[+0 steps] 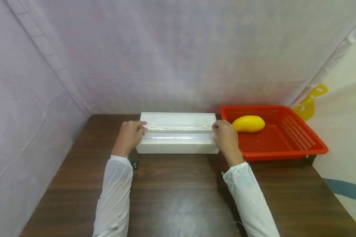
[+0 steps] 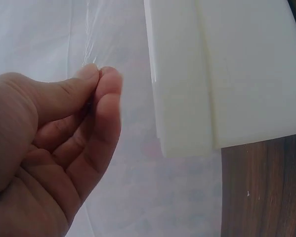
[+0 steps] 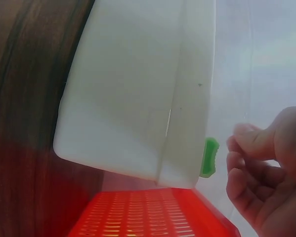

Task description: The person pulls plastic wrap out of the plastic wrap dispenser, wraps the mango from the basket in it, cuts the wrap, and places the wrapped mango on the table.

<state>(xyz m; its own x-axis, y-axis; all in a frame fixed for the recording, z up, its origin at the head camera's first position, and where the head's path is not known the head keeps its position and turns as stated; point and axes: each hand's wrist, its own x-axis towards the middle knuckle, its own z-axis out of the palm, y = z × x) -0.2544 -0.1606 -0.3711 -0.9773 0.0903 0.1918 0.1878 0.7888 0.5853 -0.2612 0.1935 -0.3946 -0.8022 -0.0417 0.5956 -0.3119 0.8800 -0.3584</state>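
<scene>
A long white cling film dispenser (image 1: 178, 148) lies across the far part of the table. A strip of clear cling film (image 1: 181, 128) stretches above it between the two hands. At the left end, my left hand (image 1: 130, 136) pinches one end of the film; the left wrist view shows its thumb and index fingertip meeting on the gathered film (image 2: 90, 37). Over the right end, my right hand (image 1: 226, 138) pinches the other end between thumb and fingers. A small green piece (image 3: 209, 158) sticks out at the dispenser's edge in the right wrist view.
A red plastic basket (image 1: 284, 153) stands right of the dispenser, close to the right hand. Inside it lies a yellow mango-shaped fruit (image 1: 249, 124). White sheeting (image 1: 181, 59) hangs behind the brown wooden table (image 1: 178, 197) and along its left side.
</scene>
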